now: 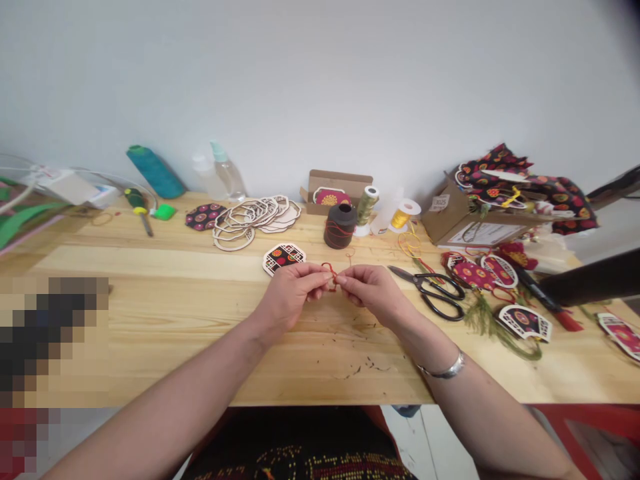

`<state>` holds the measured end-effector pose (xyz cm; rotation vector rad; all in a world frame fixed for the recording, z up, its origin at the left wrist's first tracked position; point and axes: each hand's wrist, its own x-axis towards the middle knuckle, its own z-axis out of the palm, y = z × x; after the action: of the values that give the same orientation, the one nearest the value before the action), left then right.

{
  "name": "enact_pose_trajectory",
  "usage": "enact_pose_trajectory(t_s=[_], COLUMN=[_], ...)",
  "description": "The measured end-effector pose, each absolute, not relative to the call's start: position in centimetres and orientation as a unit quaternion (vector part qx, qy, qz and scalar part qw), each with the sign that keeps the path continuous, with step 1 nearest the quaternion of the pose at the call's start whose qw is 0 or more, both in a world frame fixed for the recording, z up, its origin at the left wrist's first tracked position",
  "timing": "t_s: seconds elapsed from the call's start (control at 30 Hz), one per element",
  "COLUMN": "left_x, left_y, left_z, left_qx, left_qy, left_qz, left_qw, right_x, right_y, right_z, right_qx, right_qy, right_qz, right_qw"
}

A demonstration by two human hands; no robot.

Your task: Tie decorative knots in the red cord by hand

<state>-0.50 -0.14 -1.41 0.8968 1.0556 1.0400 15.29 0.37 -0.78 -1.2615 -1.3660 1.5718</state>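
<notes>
Thin red looped cord: held up between both hands over the middle of the pale wooden table; a small loop shows at the far side.
Left hand: thumb and forefinger pinch the cord from the left, the other fingers curled underneath.
Right hand: thumb and forefinger pinch the cord from the right, fingertips just beside the left ones; the lower fingers are folded in.
Forearms: they slant in from the near left and near right, wrists low, a silver metal bracelet on the right one.
Good cord handling: probably best to let one pinch anchor the crossing while the other draws gently, keeping the loop open and untwisted; too hard a pull could collapse it.
Steadiness: resting the wrists on the wood would likely help such fine finger work.
Black-handled metal scissors: lying right of the right hand, best kept clear of the cord.
</notes>
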Motion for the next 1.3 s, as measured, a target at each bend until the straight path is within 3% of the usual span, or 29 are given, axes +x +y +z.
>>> enact_pose_trajectory(t_s=[0.3,0.5,0.73,0.87,1.17,1.23,1.3], left_x=[-0.6,-0.5,-0.5,-0.4,-0.5,-0.5,-0.5], left_y=[-0.1,-0.1,-0.2,-0.3,-0.2,-0.2,-0.2], left_z=[-1.5,-1.5,-1.4,-1.4,-1.8,-1.7,-1.6], left_qx=[0.404,0.409,0.382,0.369,0.323,0.321,0.318], left_qy=[0.479,0.484,0.496,0.490,0.456,0.451,0.448], left_qz=[0.475,0.474,0.465,0.462,0.466,0.461,0.463], left_qw=[0.617,0.612,0.627,0.641,0.686,0.694,0.696], right_x=[15.8,15.2,14.8,14.6,14.3,14.4,14.6], right_y=[0.5,-0.8,-1.8,-2.1,-2.6,-2.5,-2.3], right_z=[-0.6,-1.0,-2.0,-1.7,-1.5,-1.3,-1.1], right_qx=[-0.528,-0.489,-0.399,-0.359,-0.325,-0.286,-0.277], right_qy=[-0.599,-0.735,-0.860,-0.884,-0.903,-0.919,-0.904], right_qz=[0.466,0.225,-0.062,-0.166,-0.202,-0.142,-0.024], right_qw=[0.382,0.412,0.313,0.250,0.195,0.233,0.325])
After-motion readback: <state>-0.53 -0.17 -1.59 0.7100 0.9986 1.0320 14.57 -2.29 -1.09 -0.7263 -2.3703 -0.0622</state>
